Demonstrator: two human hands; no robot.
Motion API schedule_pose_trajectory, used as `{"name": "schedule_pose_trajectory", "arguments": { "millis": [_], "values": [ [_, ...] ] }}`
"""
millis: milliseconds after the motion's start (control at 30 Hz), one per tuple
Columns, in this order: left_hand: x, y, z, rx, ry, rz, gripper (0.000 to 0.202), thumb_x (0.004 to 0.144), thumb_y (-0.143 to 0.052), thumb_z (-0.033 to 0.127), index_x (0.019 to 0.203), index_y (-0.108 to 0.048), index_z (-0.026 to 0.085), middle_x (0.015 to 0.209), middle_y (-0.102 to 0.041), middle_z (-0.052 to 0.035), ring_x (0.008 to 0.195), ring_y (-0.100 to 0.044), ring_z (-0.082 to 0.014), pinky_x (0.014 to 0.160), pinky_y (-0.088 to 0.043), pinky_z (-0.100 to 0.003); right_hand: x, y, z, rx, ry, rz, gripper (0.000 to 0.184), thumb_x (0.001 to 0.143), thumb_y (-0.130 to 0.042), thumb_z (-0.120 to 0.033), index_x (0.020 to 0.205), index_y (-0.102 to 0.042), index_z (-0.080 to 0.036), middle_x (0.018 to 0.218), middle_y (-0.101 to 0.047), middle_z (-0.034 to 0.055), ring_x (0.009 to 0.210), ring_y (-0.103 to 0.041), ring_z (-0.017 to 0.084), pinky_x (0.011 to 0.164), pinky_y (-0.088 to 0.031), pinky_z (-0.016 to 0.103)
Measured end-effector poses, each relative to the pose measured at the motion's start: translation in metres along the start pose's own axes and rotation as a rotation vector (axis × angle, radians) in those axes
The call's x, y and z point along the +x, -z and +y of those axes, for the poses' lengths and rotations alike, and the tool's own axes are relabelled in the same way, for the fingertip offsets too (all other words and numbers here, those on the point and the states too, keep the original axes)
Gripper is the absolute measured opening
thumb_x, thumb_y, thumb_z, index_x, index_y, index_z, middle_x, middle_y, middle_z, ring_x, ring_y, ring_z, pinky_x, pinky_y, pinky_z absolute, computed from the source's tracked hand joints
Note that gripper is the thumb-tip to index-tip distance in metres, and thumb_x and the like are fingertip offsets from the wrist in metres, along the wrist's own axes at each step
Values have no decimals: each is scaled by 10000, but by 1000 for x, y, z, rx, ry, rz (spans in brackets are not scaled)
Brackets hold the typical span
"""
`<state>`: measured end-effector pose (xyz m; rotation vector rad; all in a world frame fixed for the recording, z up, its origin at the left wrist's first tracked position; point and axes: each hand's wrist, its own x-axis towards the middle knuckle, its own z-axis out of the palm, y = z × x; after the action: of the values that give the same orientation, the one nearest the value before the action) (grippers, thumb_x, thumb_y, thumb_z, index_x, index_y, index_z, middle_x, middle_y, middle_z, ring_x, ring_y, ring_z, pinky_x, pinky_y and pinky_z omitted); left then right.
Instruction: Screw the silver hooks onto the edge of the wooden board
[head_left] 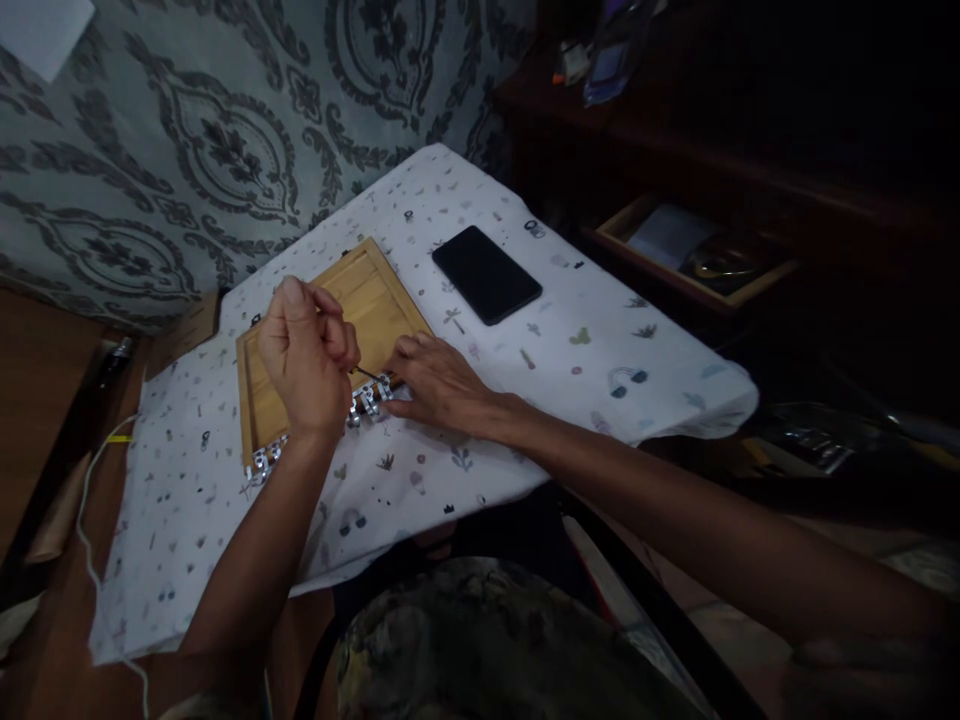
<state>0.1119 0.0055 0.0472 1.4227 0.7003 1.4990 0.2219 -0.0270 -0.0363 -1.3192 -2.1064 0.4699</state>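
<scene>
A flat wooden panel [367, 300] lies on a table covered with a white patterned cloth [600, 350]. Shiny metal hinges [365, 400] are fixed along its near edge, with another metal piece [264, 460] at the near left corner. My left hand [307, 355] is closed in a fist around a thin dark tool [367, 374], whose tip points at the hinges. My right hand [439, 380] lies flat with its fingers pressed on the panel's near right corner, beside the hinges.
A black phone [486, 273] lies face down on the cloth behind the panel. A white cable [94, 480] trails off the table's left side. At the right stands dark furniture with an open drawer [690, 255]. Patterned fabric hangs behind the table.
</scene>
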Motion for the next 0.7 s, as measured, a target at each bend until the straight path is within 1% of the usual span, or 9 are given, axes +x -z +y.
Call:
{"name": "schedule_pose_trajectory", "arguments": {
  "millis": [67, 200, 300, 367, 467, 567, 700],
  "values": [
    [4, -1, 1, 5, 26, -13, 442, 951, -641, 496, 655, -576, 175, 421, -217, 106, 335, -127, -37, 340, -164, -167, 0, 1, -1, 4, 0, -1, 326, 901, -724, -383, 1101, -729, -125, 1073, -611, 113, 1017, -492, 255, 890, -385, 369],
    [15, 0, 2, -4, 125, -36, 475, 960, -626, 500, 620, -559, 176, 409, -184, 110, 328, -102, -33, 336, -135, -172, 0, 3, -3, 9, -12, -4, 331, 900, -726, -382, 1102, -728, -120, 1064, -613, 114, 1007, -498, 256, 896, -397, 376],
    [19, 2, 2, -11, 155, -45, 477, 974, -616, 478, 613, -549, 174, 397, -192, 110, 317, -109, -32, 334, -127, -170, 0, 4, -3, 17, -25, -20, 322, 898, -729, -375, 1102, -731, -126, 1057, -614, 106, 1002, -503, 253, 902, -398, 372],
    [18, 3, 2, -16, 132, -64, 459, 975, -627, 454, 619, -559, 171, 393, -206, 112, 317, -114, -30, 335, -142, -164, 0, 4, -3, 16, -26, -24, 321, 899, -729, -382, 1096, -732, -128, 1066, -613, 106, 1014, -505, 251, 906, -397, 366],
    [11, 3, 0, -16, 53, -95, 414, 947, -674, 434, 641, -583, 170, 399, -228, 115, 328, -110, -29, 334, -166, -163, 1, 3, -2, 3, -16, -20, 341, 910, -716, -399, 1110, -726, -124, 1076, -612, 110, 1015, -499, 251, 895, -395, 366],
    [3, 2, 0, -8, -7, -98, 407, 951, -666, 436, 652, -590, 171, 409, -238, 114, 337, -105, -33, 333, -165, -168, 1, 3, -3, -14, -20, -22, 336, 917, -708, -387, 1115, -725, -116, 1081, -610, 119, 1016, -491, 254, 884, -388, 369],
    [-4, 0, 4, 21, 37, -25, 412, 992, -614, 407, 651, -568, 180, 432, -237, 103, 343, -135, -37, 358, -179, -178, 0, 2, -3, -15, -14, -5, 303, 907, -720, -371, 1077, -730, -121, 1059, -606, 111, 1000, -487, 247, 855, -381, 358]
  ]
}}
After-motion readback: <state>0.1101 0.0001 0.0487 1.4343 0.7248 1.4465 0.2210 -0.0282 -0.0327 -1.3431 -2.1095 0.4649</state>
